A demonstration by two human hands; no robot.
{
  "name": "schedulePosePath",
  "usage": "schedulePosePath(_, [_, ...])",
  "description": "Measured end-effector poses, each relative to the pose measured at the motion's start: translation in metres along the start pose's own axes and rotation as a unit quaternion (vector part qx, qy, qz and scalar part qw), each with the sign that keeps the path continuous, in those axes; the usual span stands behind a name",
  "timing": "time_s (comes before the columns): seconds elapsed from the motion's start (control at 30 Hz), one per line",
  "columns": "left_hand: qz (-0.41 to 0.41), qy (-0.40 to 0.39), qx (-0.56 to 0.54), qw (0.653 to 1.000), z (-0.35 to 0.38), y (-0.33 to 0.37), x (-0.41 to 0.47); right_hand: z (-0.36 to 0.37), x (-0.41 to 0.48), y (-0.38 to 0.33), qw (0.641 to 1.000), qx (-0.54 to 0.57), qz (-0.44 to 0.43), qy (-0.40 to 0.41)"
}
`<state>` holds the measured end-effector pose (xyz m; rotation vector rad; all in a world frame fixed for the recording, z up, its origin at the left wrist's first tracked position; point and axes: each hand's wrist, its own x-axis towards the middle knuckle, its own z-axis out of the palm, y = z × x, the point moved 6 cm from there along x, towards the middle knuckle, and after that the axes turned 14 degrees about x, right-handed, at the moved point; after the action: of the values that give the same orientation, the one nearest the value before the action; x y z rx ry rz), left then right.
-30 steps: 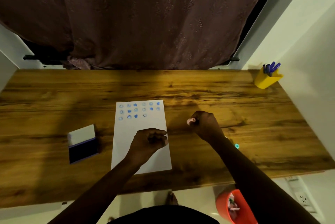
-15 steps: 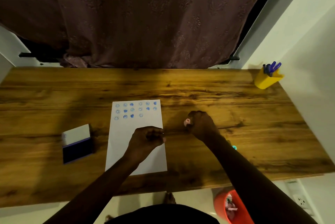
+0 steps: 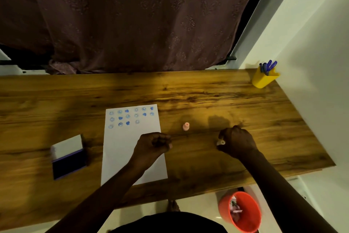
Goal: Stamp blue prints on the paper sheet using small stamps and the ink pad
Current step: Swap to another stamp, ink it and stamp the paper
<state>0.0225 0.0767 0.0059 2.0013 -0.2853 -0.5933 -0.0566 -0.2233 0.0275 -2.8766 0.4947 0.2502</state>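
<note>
A white paper sheet (image 3: 120,149) lies on the wooden table (image 3: 207,100), with several blue prints in rows along its far end. An open ink pad (image 3: 69,163) with a dark blue pad and white lid sits left of the sheet. A small pink stamp (image 3: 186,126) stands upright on the table right of the sheet. My left hand (image 3: 153,146) rests as a fist on the sheet's right edge; nothing shows in it. My right hand (image 3: 236,143) is further right, closed around a small pale stamp (image 3: 221,142).
A yellow pen cup (image 3: 264,79) with blue pens stands at the far right corner by the wall. An orange bucket (image 3: 242,212) sits on the floor under the table's right front edge. A brown curtain hangs behind the table.
My right hand has let go of the pink stamp, which now stands on the table, and has moved right and closed on a pale stamp. My left hand stays on the sheet.
</note>
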Motion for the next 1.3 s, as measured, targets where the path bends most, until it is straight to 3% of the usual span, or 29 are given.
schedulePosePath(0.2, [0.013, -0.007, 0.001, 1.0, 0.001, 0.006, -0.001, 0.001, -0.002, -0.007, 0.999, -0.012, -0.024, 0.022])
schedulePosePath(0.33, [0.016, -0.002, -0.016, 1.0, -0.001, 0.008, -0.004, -0.008, 0.0, -0.023, 0.986, 0.163, -0.004, 0.027])
schedulePosePath(0.43, [0.025, -0.008, -0.034, 0.999, -0.003, 0.012, -0.007, -0.013, 0.001, -0.049, 0.945, 0.326, 0.002, -0.011])
schedulePosePath(0.53, [0.036, -0.015, -0.05, 0.998, -0.007, 0.017, -0.01, -0.016, -0.006, -0.084, 0.877, 0.479, -0.005, -0.044])
schedulePosePath(0.63, [0.049, -0.016, -0.066, 0.997, -0.015, 0.02, -0.014, -0.013, -0.012, -0.12, 0.821, 0.565, -0.003, -0.087])
schedulePosePath(0.83, [0.059, 0.033, -0.136, 0.988, -0.044, 0.008, -0.028, 0.004, -0.014, -0.172, 0.785, 0.599, 0.028, -0.156])
schedulePosePath(1.17, [0.054, 0.11, -0.164, 0.979, -0.095, -0.017, -0.054, 0.013, -0.009, -0.235, 0.761, 0.614, -0.08, -0.194])
schedulePosePath(1.23, [0.038, 0.13, -0.184, 0.974, -0.108, -0.028, -0.061, 0.016, -0.006, -0.25, 0.768, 0.604, -0.105, -0.186])
schedulePosePath(1.3, [0.024, 0.146, -0.189, 0.971, -0.122, -0.041, -0.069, 0.017, -0.002, -0.266, 0.798, 0.564, -0.131, -0.165])
